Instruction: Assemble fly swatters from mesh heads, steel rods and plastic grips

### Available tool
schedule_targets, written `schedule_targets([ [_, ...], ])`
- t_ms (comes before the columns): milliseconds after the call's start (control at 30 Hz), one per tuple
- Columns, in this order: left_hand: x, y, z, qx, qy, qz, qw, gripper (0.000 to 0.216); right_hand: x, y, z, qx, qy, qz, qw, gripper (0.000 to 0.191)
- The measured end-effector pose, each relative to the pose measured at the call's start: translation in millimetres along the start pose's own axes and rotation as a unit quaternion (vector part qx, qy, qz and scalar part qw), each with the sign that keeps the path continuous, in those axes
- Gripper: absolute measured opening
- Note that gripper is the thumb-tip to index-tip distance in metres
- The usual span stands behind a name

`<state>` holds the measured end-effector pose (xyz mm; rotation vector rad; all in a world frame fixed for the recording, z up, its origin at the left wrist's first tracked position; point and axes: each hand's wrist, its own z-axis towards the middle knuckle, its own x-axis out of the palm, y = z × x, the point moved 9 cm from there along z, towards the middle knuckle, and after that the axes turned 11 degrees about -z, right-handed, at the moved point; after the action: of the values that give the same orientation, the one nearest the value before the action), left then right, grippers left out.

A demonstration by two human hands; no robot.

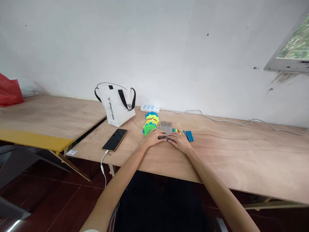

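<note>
A row of several grey metal rods (166, 126) lies side by side on the wooden table (241, 154). My left hand (154, 137) rests flat on the near left end of the row, fingers stretched out. My right hand (180, 140) lies flat against the near right end, fingers also extended. Under and past my right hand lie coloured sticks, yellow, green and several blue ones (189, 135). To the left of the rods is a pile of mesh pieces (150, 124) in green, yellow and blue.
A black phone (115, 139) with a white cable lies left of my hands. A white tote bag (117, 104) stands behind it. A white power strip (150, 108) sits by the wall with its cord running right. A second table (36, 119) holds a red bag (9, 91).
</note>
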<state>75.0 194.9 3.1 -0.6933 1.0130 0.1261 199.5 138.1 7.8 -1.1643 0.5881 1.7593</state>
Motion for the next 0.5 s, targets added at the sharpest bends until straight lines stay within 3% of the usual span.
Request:
schedule_targets([
  [267,-0.5,-0.1,-0.9,-0.016,0.005,0.005,1.0,0.038,-2.2,0.6,-0.7,-0.009,-0.037,-0.002,0.999,0.03],
  [500,-8.3,6.1,-4.6,-0.021,-0.006,0.006,1.0,0.055,-1.7,-12.3,-6.0,0.024,-0.023,-0.015,0.999,0.034],
])
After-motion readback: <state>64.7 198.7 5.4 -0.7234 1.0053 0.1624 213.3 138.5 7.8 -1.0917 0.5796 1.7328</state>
